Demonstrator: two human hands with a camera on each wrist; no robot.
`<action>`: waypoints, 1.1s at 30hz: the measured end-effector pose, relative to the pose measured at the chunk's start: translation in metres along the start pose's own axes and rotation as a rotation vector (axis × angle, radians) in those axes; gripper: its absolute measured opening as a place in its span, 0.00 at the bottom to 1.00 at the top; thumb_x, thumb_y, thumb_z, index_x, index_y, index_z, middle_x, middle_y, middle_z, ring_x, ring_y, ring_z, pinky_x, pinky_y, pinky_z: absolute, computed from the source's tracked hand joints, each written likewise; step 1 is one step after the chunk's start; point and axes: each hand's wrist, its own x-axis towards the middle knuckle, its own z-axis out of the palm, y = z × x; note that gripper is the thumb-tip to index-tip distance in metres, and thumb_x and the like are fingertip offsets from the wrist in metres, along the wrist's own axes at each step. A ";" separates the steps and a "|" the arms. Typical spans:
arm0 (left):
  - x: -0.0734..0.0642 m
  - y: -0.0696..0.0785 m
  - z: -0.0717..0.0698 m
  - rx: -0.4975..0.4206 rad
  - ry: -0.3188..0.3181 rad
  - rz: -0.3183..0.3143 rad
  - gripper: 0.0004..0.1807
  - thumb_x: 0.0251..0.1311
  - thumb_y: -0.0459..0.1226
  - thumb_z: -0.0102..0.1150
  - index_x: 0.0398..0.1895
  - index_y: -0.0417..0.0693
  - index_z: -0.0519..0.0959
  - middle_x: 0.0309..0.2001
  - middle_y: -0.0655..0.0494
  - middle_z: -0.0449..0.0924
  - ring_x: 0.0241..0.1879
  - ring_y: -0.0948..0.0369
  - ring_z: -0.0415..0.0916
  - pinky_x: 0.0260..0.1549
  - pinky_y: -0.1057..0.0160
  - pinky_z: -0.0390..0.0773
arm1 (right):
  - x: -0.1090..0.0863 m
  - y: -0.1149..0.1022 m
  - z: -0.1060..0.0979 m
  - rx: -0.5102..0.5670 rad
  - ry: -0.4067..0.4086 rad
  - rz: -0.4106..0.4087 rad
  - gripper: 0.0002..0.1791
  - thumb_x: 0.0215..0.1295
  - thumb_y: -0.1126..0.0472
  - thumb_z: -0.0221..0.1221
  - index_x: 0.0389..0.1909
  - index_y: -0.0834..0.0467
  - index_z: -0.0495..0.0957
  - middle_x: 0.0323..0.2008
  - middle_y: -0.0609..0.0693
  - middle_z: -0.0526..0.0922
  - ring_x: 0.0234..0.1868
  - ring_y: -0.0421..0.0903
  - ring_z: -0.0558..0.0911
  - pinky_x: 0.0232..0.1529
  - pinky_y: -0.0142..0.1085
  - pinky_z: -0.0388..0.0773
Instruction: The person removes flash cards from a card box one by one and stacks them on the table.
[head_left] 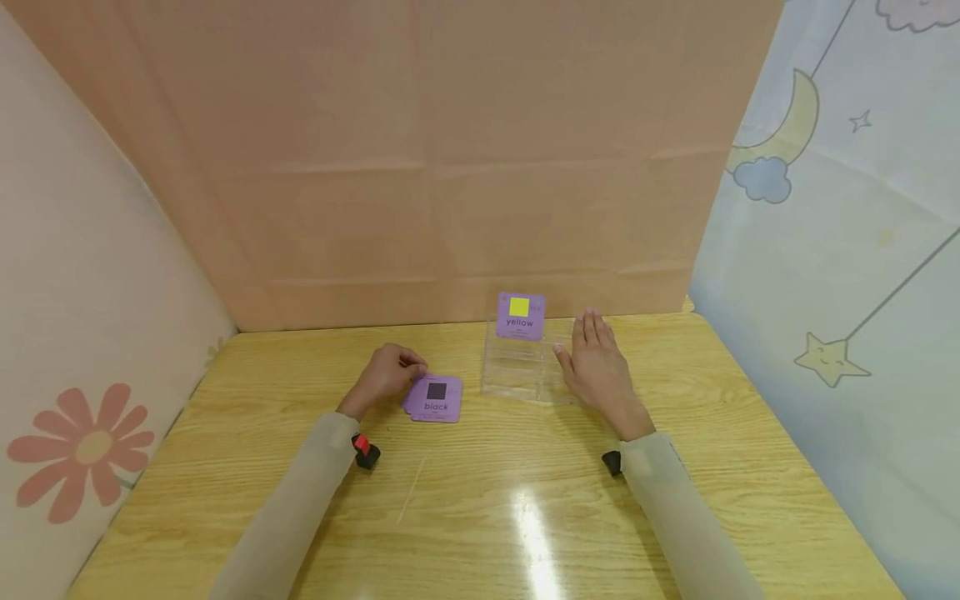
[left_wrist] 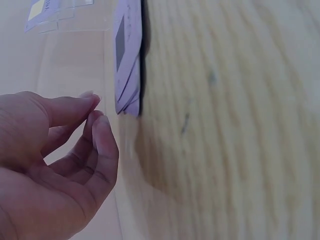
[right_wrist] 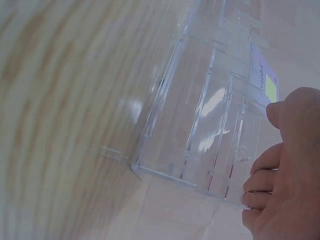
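A small stack of purple cards [head_left: 437, 398] lies on the table, its top card printed "black" with a dark square. Just at the stack's upper left edge is my left hand [head_left: 386, 372]; in the left wrist view its thumb and fingertips come close together with nothing seen between them, beside the cards [left_wrist: 128, 60]. A clear plastic tiered holder [head_left: 513, 372] stands to the right, with a purple "yellow" card [head_left: 521, 317] upright in its rear tier. My right hand [head_left: 597, 364] rests at the holder's right side, fingers straight, thumb spread toward it.
The wooden table [head_left: 480, 483] runs back to a tan backdrop [head_left: 450, 167] close behind the holder. Printed cloth walls, one with a flower [head_left: 82, 450] and one with a moon and star [head_left: 832, 358], stand at either side.
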 end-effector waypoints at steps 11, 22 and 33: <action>0.003 0.006 -0.002 -0.042 0.031 0.037 0.12 0.74 0.40 0.63 0.50 0.43 0.89 0.51 0.46 0.89 0.47 0.54 0.83 0.44 0.61 0.84 | -0.001 0.001 -0.001 0.002 -0.006 0.011 0.42 0.86 0.44 0.40 0.78 0.78 0.50 0.80 0.75 0.49 0.84 0.70 0.49 0.84 0.61 0.48; 0.007 0.032 -0.001 -0.025 0.098 0.123 0.12 0.73 0.42 0.65 0.49 0.46 0.89 0.48 0.48 0.90 0.48 0.53 0.84 0.49 0.53 0.85 | 0.000 -0.001 -0.003 -0.005 -0.021 0.010 0.42 0.86 0.44 0.39 0.79 0.77 0.49 0.81 0.75 0.48 0.85 0.69 0.48 0.84 0.61 0.47; 0.014 0.059 0.005 -0.041 0.105 0.196 0.18 0.72 0.41 0.65 0.60 0.43 0.85 0.61 0.43 0.85 0.59 0.46 0.84 0.53 0.49 0.88 | -0.001 -0.001 0.002 0.011 -0.005 0.011 0.42 0.85 0.44 0.41 0.78 0.77 0.51 0.80 0.76 0.48 0.84 0.69 0.48 0.84 0.61 0.47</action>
